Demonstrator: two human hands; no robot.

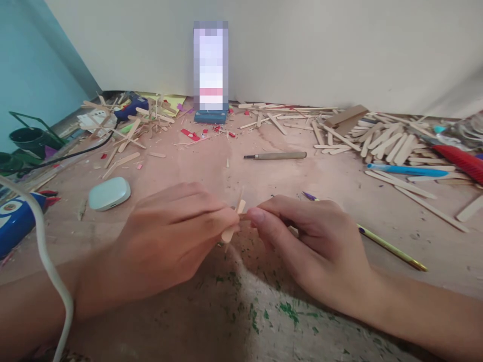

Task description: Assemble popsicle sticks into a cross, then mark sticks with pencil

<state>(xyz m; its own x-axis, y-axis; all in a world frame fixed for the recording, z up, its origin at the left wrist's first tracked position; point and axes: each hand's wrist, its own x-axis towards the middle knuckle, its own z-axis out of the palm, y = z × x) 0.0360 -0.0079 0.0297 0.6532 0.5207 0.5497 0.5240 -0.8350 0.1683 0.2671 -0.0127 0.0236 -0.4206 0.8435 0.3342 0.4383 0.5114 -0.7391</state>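
Observation:
My left hand (177, 226) is closed in a pinch on small cut pieces of wooden craft stick (228, 235), which poke out above and below the fingertips. Facing it, my right hand (317, 241) pinches the end of a thin wooden piece (244, 217) that reaches across to the left fingertips. How these pieces are joined is hidden by the fingers. Beyond both hands lies a chisel-like tool (279, 156) with a wooden handle. A yellow-green pen (392, 248) with a purple tip passes partly behind my right hand.
Loose craft sticks (392, 138) are heaped at the back right, by a blue pen (407, 170) and a red tool (458, 161). A blurred phone (211, 65) stands at the wall. To the left are a pale case (109, 193), a white cable (47, 256) and a dark-blue glue gun (132, 108).

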